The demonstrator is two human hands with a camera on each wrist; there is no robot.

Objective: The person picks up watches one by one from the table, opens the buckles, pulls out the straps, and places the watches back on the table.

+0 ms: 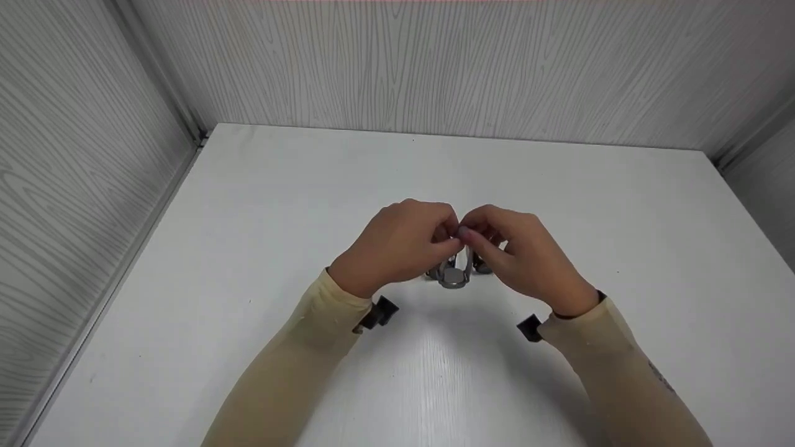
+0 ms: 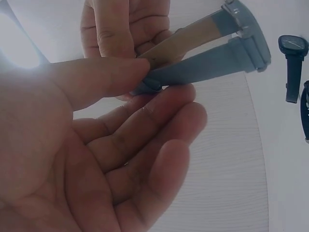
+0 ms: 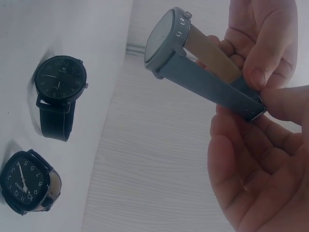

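Note:
A grey-blue wristwatch [image 3: 207, 82] is held in the air by both hands, its strap looped and its round case pointing away from the fingers. My left hand [image 1: 400, 242] pinches the strap near the buckle [image 3: 259, 104] between thumb and fingers. Right beside it, my right hand [image 1: 525, 251] grips the same buckle end with thumb and fingertips. The strap's inner side [image 2: 181, 41] is tan. In the head view the watch case [image 1: 454, 277] hangs below the hands, toward me, and the fingers partly hide the buckle.
On the white table [image 1: 310, 167] lie a round black watch [image 3: 60, 77] and a squarish black watch [image 3: 25, 182], both beyond the hands and partly covered in the head view. Wood-grained panels [image 1: 397, 62] stand at the back and sides.

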